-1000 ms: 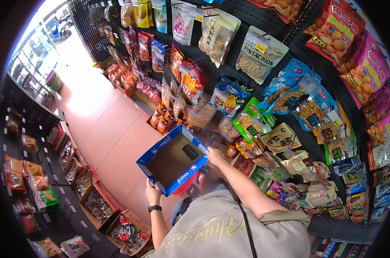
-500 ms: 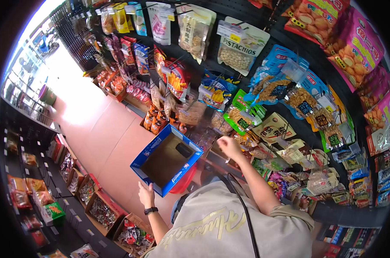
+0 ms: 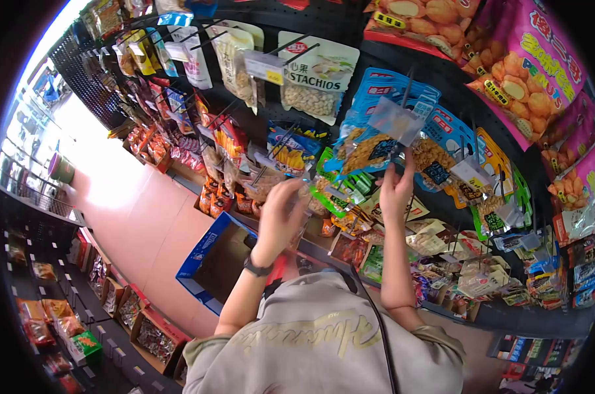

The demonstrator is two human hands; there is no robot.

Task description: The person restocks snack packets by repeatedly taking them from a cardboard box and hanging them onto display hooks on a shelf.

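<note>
My right hand (image 3: 397,190) is raised at the blue snack bags (image 3: 370,150) hanging from a hook. Its fingers are apart, with the fingertips just under the clear price tag holder (image 3: 396,121); whether they touch it I cannot make out. My left hand (image 3: 281,220), a dark band on its wrist, is lifted in front of the rack with loosely bent, slightly blurred fingers and nothing visible in them. Green snack bags (image 3: 340,187) hang between the two hands. Below and behind my left forearm is a blue open box (image 3: 209,256), partly covered by the arm.
Pistachio bags (image 3: 314,85) and large pink peanut bags (image 3: 524,72) hang higher on the rack. A low dark shelf (image 3: 81,289) with packets and cardboard bins runs along the left. Pinkish floor (image 3: 140,230) lies between the shelves. A red object sits beside the box.
Both hands have risen toward the rack, the left leaving the blue box's side and the right reaching the blue bags. The view has moved closer to the rack.
</note>
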